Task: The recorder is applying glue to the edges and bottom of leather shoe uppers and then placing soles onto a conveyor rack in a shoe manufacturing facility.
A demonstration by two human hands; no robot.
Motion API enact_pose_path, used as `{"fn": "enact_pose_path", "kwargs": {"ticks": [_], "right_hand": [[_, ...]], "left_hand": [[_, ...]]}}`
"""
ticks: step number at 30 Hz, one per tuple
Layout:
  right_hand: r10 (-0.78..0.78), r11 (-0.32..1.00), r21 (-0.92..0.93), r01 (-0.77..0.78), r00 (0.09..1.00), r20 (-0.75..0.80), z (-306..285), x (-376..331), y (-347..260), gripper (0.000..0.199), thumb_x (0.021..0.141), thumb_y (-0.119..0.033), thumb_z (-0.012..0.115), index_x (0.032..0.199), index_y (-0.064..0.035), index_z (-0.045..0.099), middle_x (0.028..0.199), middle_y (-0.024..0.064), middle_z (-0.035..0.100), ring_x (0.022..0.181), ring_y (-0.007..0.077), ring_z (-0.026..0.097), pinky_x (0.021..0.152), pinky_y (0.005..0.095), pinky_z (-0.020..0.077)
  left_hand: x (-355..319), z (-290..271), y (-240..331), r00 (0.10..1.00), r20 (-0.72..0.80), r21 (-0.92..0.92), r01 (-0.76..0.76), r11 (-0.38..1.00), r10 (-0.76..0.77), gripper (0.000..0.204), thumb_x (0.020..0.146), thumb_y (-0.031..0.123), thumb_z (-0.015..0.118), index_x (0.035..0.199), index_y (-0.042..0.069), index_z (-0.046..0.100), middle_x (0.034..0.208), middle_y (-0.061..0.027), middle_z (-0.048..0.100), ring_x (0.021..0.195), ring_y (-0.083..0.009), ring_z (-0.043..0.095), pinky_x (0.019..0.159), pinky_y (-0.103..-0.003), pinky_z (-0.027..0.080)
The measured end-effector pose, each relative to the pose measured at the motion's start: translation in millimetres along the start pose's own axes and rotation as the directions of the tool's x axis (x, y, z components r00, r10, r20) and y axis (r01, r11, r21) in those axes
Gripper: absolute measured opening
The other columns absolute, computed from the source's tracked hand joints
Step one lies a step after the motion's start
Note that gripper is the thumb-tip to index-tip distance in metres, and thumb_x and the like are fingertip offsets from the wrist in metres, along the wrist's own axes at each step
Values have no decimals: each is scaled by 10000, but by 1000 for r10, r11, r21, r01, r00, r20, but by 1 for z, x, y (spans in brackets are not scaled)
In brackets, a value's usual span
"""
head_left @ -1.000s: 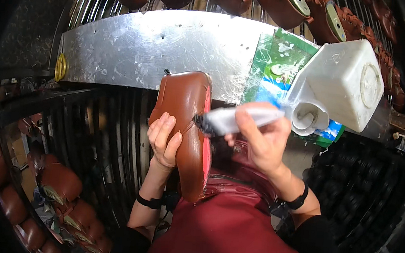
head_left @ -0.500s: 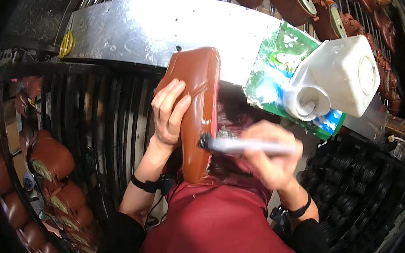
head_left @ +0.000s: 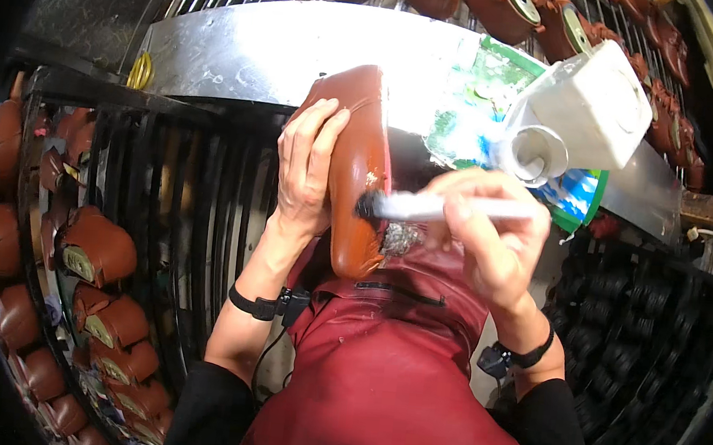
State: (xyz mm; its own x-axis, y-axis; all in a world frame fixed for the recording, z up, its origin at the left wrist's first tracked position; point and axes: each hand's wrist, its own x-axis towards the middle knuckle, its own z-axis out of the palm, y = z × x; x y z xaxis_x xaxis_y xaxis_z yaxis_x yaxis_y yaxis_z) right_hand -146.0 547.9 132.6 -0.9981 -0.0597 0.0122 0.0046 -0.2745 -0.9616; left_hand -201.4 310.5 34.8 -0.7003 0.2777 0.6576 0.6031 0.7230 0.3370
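Note:
A brown leather shoe upper rests upright over my lap, its top end reaching the metal bench. My left hand is closed around its left side, fingers laid over the leather. In my right hand is a brush with a white handle, gripped between thumb and fingers. Its dark bristles touch the right side of the upper, near the pink edge. The leather looks glossy there, with a pale smear just above the bristles. What lies inside the upper is hidden.
Ahead is a curved metal bench. On its right, a green printed sheet lies under a white plastic jug with an open round cup. Racks of brown shoes stand left and beyond; dark stacked pieces are at right.
The brush has moved up along the upper, and its bristles are still against the leather. My left hand keeps its hold. The upper appears slightly higher in the view, which has shifted a little.

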Motion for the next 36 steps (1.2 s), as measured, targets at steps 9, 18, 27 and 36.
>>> {"fn": "enact_pose_path", "kwargs": {"ticks": [9, 18, 27, 36], "right_hand": [[-330, 879, -223, 422, 875, 354, -1, 27, -51, 264, 726, 49, 785, 974, 89, 704, 938, 249, 751, 823, 314, 760, 757, 391, 622], [-539, 708, -251, 660, 735, 412, -6, 108, -79, 286, 664, 32, 707, 948, 51, 676, 972, 232, 761, 844, 316, 759, 799, 395, 603], [-211, 900, -418, 122, 962, -174, -45, 92, 26, 145, 874, -40, 783, 983, 50, 751, 869, 79, 756, 748, 114, 690, 686, 253, 546], [-342, 926, -361, 111, 655, -674, -83, 21, 36, 179, 1017, -121, 729, 1076, 45, 698, 815, 106, 716, 564, 137, 667, 491, 246, 524]], "left_hand": [[50, -14, -1, 985, 113, 14, 128, 992, -129, 768, 738, 21, 766, 1469, 24, 529, 1409, -183, 576, 1303, -376, 556, 1087, -477, 426], [123, -32, -16, 933, 314, -161, 236, 958, -177, 867, 639, 23, 855, 1434, 26, 508, 1329, -189, 595, 1224, -404, 567, 1065, -481, 444], [101, 7, -102, 840, 342, -730, 520, 443, -421, 904, 592, -137, 930, 1426, 2, 611, 1166, -67, 695, 984, -130, 689, 879, -323, 598], [9, -26, -41, 716, 435, -788, 596, 153, -545, 709, 729, 121, 802, 1378, -90, 612, 1309, -214, 687, 1188, -310, 668, 1100, -416, 483]]}}
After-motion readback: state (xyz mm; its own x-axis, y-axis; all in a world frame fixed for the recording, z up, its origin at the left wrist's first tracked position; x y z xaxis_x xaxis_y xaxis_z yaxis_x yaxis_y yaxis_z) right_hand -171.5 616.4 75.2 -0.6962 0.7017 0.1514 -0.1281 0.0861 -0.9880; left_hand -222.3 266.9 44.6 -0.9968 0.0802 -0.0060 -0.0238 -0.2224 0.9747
